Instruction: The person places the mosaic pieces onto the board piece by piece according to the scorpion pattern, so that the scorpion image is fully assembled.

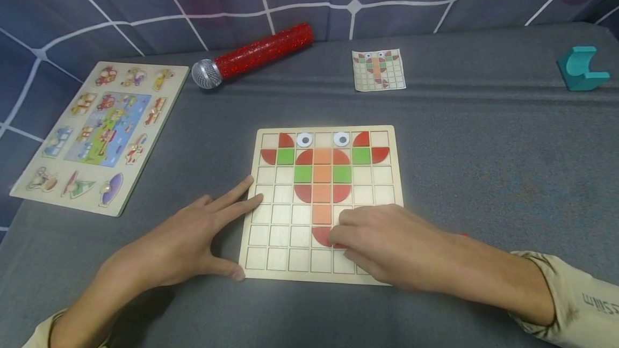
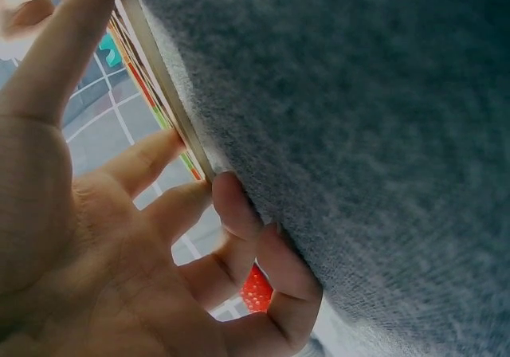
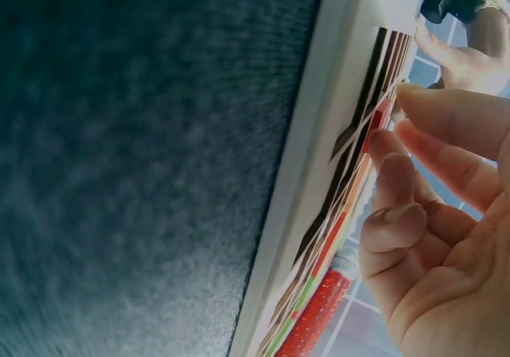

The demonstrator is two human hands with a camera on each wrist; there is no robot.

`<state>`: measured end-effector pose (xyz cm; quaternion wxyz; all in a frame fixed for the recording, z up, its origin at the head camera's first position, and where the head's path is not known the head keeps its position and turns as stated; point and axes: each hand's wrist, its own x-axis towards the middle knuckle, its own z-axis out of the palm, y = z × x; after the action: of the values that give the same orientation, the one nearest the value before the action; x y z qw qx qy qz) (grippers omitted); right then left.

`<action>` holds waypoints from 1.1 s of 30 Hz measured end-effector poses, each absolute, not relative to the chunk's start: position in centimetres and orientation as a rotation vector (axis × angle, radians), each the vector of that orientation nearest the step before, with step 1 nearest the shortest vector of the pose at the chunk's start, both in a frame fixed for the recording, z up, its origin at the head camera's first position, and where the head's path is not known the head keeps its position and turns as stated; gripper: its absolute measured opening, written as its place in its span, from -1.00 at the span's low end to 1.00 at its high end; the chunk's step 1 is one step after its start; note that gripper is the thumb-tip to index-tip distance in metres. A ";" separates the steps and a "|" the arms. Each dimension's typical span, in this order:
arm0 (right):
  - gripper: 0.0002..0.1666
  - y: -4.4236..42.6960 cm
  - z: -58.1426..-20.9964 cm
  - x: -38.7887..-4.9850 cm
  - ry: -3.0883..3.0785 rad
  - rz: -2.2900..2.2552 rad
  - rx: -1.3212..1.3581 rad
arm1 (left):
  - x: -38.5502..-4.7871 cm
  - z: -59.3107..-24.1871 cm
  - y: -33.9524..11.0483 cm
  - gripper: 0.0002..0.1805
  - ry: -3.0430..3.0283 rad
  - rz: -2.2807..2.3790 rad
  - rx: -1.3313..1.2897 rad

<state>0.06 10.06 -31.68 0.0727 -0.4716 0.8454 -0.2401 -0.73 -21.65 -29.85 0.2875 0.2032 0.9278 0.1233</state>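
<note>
A wooden grid board (image 1: 275, 235) lies on the grey surface, with red, green and orange tiles and two googly eyes set in its cells. My left hand (image 1: 188, 238) rests at its left edge, fingers and thumb spread and touching the rim. Over the lower right of the board, my right hand (image 1: 382, 243) has its fingertips bent down on a red quarter-circle tile (image 1: 339, 246), mostly hidden under them. Left of it lies another red quarter-circle (image 1: 321, 236), below the orange column (image 1: 321, 214). In the right wrist view, the thumb and fingers close in around the red tile (image 3: 381, 116).
A small printed pattern card (image 1: 379, 70) lies behind the board. To its left is a glittery red microphone (image 1: 256, 55). A wooden vehicle puzzle (image 1: 103, 138) is at the left, a teal holder (image 1: 582, 69) at the far right. A red bit (image 1: 464, 234) peeks out behind the right forearm.
</note>
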 end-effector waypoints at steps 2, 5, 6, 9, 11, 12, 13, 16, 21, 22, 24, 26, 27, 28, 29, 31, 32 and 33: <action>-0.81 10.1 -31.6 0.1 2.533 -0.721 -1.408 | -0.7 -29.8 -21.7 0.30 2.474 0.334 0.536; -0.79 10.1 -31.6 0.1 2.523 -0.717 -1.393 | -0.8 -29.8 -21.7 0.30 2.468 0.337 0.528; -0.79 10.1 -31.5 0.1 2.520 -0.718 -1.388 | -0.8 -29.8 -21.6 0.30 2.466 0.337 0.524; -0.79 10.1 -31.5 0.1 2.517 -0.719 -1.386 | -0.8 -29.9 -21.6 0.31 2.462 0.329 0.516; -0.80 10.1 -31.6 0.1 2.519 -0.721 -1.381 | -0.9 -29.9 -21.6 0.30 2.459 0.324 0.509; -0.80 10.2 -31.6 0.0 2.518 -0.723 -1.378 | -0.9 -29.9 -21.6 0.30 2.456 0.323 0.504; -0.80 10.2 -31.6 0.0 2.519 -0.725 -1.378 | -0.9 -29.9 -21.5 0.30 2.454 0.321 0.501; -0.80 10.6 -31.8 0.0 2.529 -0.737 -1.376 | -0.9 -29.8 -21.5 0.30 2.451 0.322 0.491; -0.74 11.8 -31.8 0.1 2.549 -0.760 -1.347 | -0.8 -29.9 -21.5 0.30 2.453 0.316 0.501; -0.72 12.1 -31.7 0.1 2.554 -0.757 -1.327 | -0.8 -29.9 -21.5 0.30 2.452 0.314 0.504; -0.68 12.7 -31.5 0.2 2.560 -0.747 -1.275 | -0.8 -29.9 -21.5 0.30 2.451 0.313 0.500; -0.65 13.5 -31.2 0.3 2.573 -0.731 -1.227 | -0.8 -29.8 -21.5 0.30 2.449 0.313 0.493; -0.63 13.9 -31.1 0.3 2.581 -0.718 -1.195 | -0.8 -29.8 -21.5 0.30 2.450 0.314 0.490; -0.62 14.3 -31.0 0.3 2.589 -0.704 -1.169 | -0.8 -29.8 -21.5 0.30 2.450 0.318 0.485; -0.60 14.8 -30.9 0.2 2.596 -0.693 -1.147 | -0.8 -29.8 -21.5 0.30 2.452 0.319 0.482; -0.58 15.7 -30.8 0.2 2.609 -0.656 -1.098 | -0.8 -29.8 -21.5 0.30 2.454 0.322 0.482; -0.56 16.2 -30.8 0.2 2.613 -0.630 -1.067 | -0.8 -29.8 -21.5 0.30 2.457 0.324 0.487; -0.54 16.7 -30.9 0.2 2.618 -0.601 -1.048 | -0.8 -29.9 -21.5 0.30 2.460 0.328 0.492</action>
<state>0.24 16.69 -30.87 0.1287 -0.3605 0.9005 -0.2065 -0.77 -21.53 -29.86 0.3009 0.1853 0.9273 0.1234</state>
